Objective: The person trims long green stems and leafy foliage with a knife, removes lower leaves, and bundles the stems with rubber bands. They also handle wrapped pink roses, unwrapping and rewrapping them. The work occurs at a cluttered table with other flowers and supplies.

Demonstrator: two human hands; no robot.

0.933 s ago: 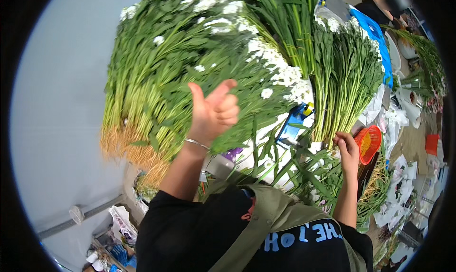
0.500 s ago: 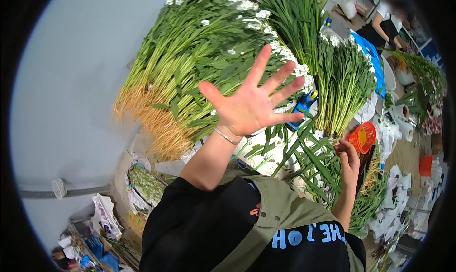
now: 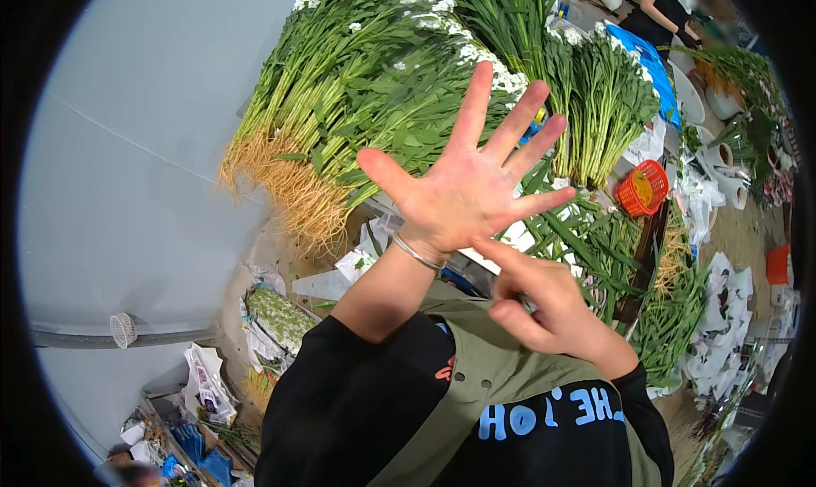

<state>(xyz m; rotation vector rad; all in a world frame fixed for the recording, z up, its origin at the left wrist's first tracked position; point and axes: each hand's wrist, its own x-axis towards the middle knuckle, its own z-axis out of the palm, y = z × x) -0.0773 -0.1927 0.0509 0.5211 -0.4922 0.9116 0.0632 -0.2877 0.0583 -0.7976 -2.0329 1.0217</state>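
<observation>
My left hand (image 3: 466, 189) is held up over the worktable, palm toward me, with all its fingers spread. It is empty, and a silver bangle (image 3: 415, 254) circles its wrist. From the right comes my right hand (image 3: 544, 298), its index finger stretched out to the heel of the left palm, apparently touching it. Its other fingers are curled, the thumb stands apart, and nothing shows in it. Behind the left hand lies a big pile of white-flowered stems (image 3: 336, 130) with brownish roots. Loose green leaves (image 3: 595, 245) lie beyond the right hand.
Another bunch of white-flowered stems (image 3: 599, 104) lies farther right, near a blue sheet (image 3: 648, 62). A red-orange plastic basket (image 3: 643, 188) stands at the table's right side. A wrapped bundle (image 3: 279, 321) sits at left, below the grey wall (image 3: 144, 164). A co-worker (image 3: 663, 11) stands far right.
My right hand has come up and leftward from beside the basket, its index finger now at my left palm. The left hand stays spread. The view has shifted slightly.
</observation>
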